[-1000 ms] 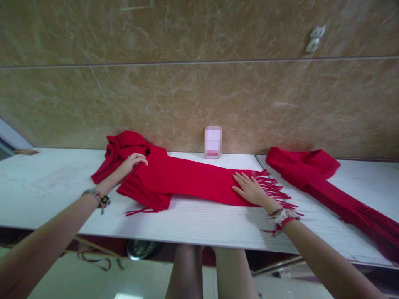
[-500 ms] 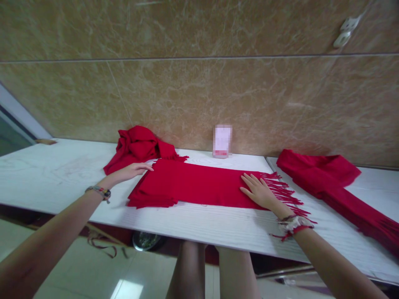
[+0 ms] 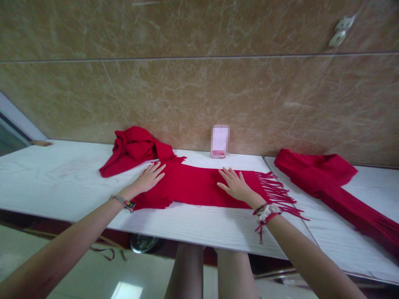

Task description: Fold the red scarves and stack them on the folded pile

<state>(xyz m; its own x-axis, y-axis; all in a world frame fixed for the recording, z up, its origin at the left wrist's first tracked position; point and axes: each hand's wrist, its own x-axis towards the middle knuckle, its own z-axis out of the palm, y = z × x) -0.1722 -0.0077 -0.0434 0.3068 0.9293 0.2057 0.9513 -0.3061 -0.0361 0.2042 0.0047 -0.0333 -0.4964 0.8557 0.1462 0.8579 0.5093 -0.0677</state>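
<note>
A red scarf (image 3: 196,187) with a fringed right end lies folded flat along a white table (image 3: 62,182). My left hand (image 3: 150,176) rests on its left end, palm down, fingers spread. Flat and open as well, my right hand (image 3: 235,185) presses on the scarf just left of the fringe. Both wrists wear bracelets.
A crumpled red scarf (image 3: 134,149) sits behind the left end, against the marble wall. Another red scarf (image 3: 327,178) stretches across a second white table at the right. A small blurred card (image 3: 220,141) stands at the wall. My knees show below the table edge.
Both hands slid inward along the folded scarf: the left from beside its left end onto the cloth, the right leftward away from the fringe.
</note>
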